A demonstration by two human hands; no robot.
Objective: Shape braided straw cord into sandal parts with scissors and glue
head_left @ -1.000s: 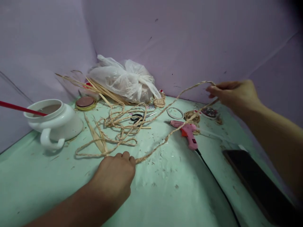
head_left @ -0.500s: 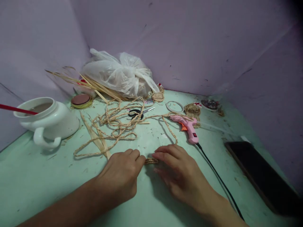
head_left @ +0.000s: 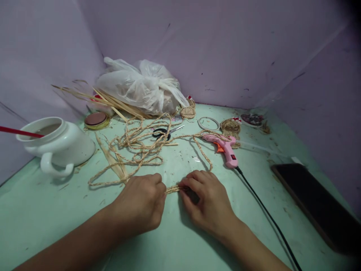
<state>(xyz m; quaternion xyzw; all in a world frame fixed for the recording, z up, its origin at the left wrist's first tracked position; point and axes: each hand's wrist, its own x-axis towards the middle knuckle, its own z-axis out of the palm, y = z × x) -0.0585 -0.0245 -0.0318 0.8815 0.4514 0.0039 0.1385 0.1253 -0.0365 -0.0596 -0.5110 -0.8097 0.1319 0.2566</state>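
Observation:
Between my two hands a short length of braided straw cord (head_left: 173, 189) lies stretched, its strands side by side. My left hand (head_left: 143, 201) is closed in a fist around the cord's left part. At the other end my right hand (head_left: 207, 199) pinches it between thumb and fingers; the portion inside each hand is hidden. Beyond my left hand spreads a loose tangle of braided cord (head_left: 141, 145), with a flat dry straw strip (head_left: 115, 162) under it. Black-handled scissors (head_left: 162, 134) lie partly beneath the tangle.
A pink glue gun (head_left: 224, 146) with a black cable lies behind my right hand. At right is a dark phone (head_left: 316, 203); at left, a white pot (head_left: 67, 145) with a red stick. A plastic bag (head_left: 141, 86) and woven pieces (head_left: 230, 128) sit at the back.
My right thumb and fingers have closed onto the cord's right end. Both hands have shifted slightly left, and more of the cord shows between them.

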